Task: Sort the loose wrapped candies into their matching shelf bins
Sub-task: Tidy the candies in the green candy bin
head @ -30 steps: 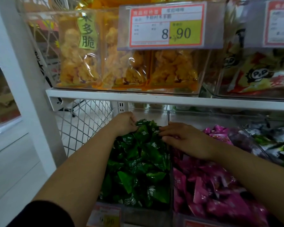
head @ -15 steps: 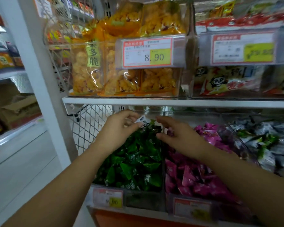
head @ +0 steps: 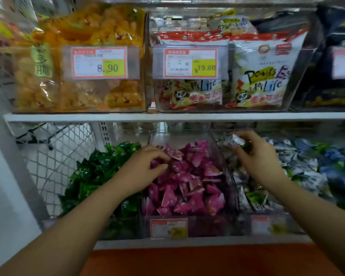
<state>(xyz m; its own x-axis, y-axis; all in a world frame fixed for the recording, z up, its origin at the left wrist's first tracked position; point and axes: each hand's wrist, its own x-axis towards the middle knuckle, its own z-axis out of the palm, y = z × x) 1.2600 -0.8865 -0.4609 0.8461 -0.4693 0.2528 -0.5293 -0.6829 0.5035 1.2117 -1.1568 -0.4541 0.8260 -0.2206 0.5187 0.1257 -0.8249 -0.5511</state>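
- Pink candies [head: 189, 198] are heaped in the clear middle bin [head: 207, 226], centre of frame. A price tag [head: 168, 228] is fixed to the bin front, just above the white lower shelf edge [head: 187, 244] and an orange panel [head: 187, 261] along the bottom.
- Both forearms are seen reaching from the bottom corners up towards the bins.
- Green candies [head: 92, 176] are piled in the bin left of the pink, mid-left. A wire mesh panel [head: 54, 156] is seen beside them at far left.
- Left hand [head: 141, 168] is laid across the boundary of the green and pink piles, just left of centre. Fingers are curled, tips touching pink wrappers. Whether a candy is pinched between thumb and forefinger cannot be told.
- White-and-green candies [head: 255, 198] are stacked in the bin right of the pink, mid-right. Its second price tag [head: 267, 225] is too blurred to be read. Blue-wrapped ones [head: 335, 156] are smeared further right.
- Right hand [head: 257, 158] is held over the rear of that right bin. A white-wrapped candy [head: 234, 140] is pinched between thumb and fingertips, just right of the pink bin's wall.
- Upper shelf [head: 167, 117] is seen spanning the frame above both hands.
- Upper left: yellow snack bags [head: 84, 94] are packed in a clear bin, behind an 8.90 tag [head: 100, 62].
- Upper centre: panda-print snack bags [head: 261, 76] are stood upright, with a 19.80 tag [head: 190, 63] in front.
- Upper right: dark bags [head: 337, 90] are visible, blurred.
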